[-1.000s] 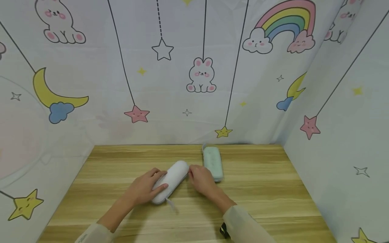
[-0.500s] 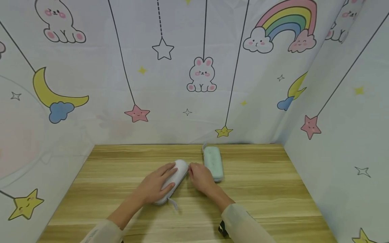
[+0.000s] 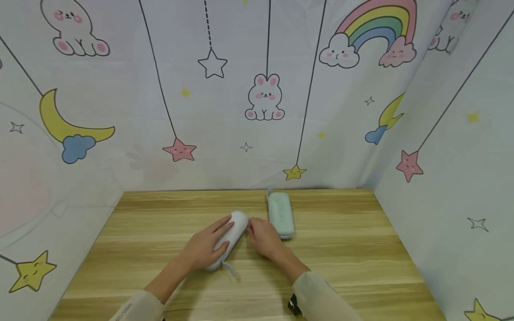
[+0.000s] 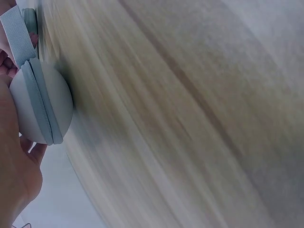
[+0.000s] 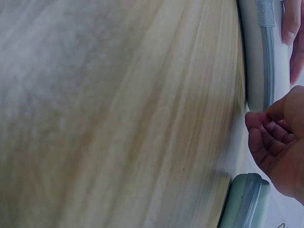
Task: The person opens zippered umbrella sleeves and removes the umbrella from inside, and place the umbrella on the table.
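Note:
A white hard-shell zippered case (image 3: 240, 219) lies slanted on the table, its light grey strap (image 3: 229, 268) hanging from the near end. Across its top my left hand (image 3: 205, 246) holds it, fingers over the far side and thumb along the near side. The left wrist view shows its rounded end (image 4: 59, 97) with the grey zipper band around it. At the far end my right hand (image 3: 265, 236) pinches thumb and forefinger together where the zipper (image 5: 269, 66) runs out. The fingertips hide what lies between them. The right hand's other fingers are curled.
Just right of the right hand, a mint-green zippered case (image 3: 281, 215) lies near the table's back edge, its loop pointing backward. A dark object (image 3: 294, 305) shows beside the right sleeve. Printed cloth walls (image 3: 225, 174) enclose the wood-grain table (image 3: 345, 258) at back and sides.
My left hand has slid forward along the white case and covers more of its middle. The right hand stays at the far end, and the case lies almost as before.

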Available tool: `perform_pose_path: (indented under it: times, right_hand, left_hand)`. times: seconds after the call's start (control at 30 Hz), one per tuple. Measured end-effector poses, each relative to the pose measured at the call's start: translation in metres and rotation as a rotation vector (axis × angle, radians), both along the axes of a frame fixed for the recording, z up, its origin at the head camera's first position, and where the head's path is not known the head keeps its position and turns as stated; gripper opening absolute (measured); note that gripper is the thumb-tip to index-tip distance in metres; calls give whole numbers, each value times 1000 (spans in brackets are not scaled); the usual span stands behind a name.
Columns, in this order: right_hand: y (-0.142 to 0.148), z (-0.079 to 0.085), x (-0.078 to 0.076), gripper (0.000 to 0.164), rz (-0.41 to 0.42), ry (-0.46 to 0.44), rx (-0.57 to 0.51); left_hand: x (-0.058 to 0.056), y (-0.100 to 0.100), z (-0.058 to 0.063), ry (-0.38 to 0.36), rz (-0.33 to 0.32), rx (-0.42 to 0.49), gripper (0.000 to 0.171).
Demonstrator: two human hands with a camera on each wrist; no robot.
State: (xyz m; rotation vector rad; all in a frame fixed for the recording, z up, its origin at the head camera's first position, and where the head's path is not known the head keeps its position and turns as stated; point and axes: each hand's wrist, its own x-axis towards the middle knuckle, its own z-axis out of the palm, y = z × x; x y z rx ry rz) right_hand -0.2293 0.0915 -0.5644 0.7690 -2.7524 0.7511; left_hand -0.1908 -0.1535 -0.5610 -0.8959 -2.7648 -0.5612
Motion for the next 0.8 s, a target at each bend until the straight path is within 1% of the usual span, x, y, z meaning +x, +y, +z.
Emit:
perform_pose_path:
  times: [0.2, 0.4, 0.47, 0.63, 0.8]
  right_hand:
    - [-1, -3, 1, 17, 4, -8, -20]
    - [0, -6, 4, 17, 9, 16, -27]
    - [1, -7, 4, 16, 10, 18, -23]
    - [2, -7, 6, 14, 27, 22, -25]
    - [0, -4, 8, 12, 66, 19, -44]
  left_hand:
    - [1, 0, -2, -2, -2, 20, 57]
    - [1, 1, -7, 37, -10, 35, 55]
    - [1, 1, -8, 36, -12, 36, 55]
    - [3, 3, -5, 6, -5, 50, 56]
    - [3, 3, -3, 2, 3, 58, 56]
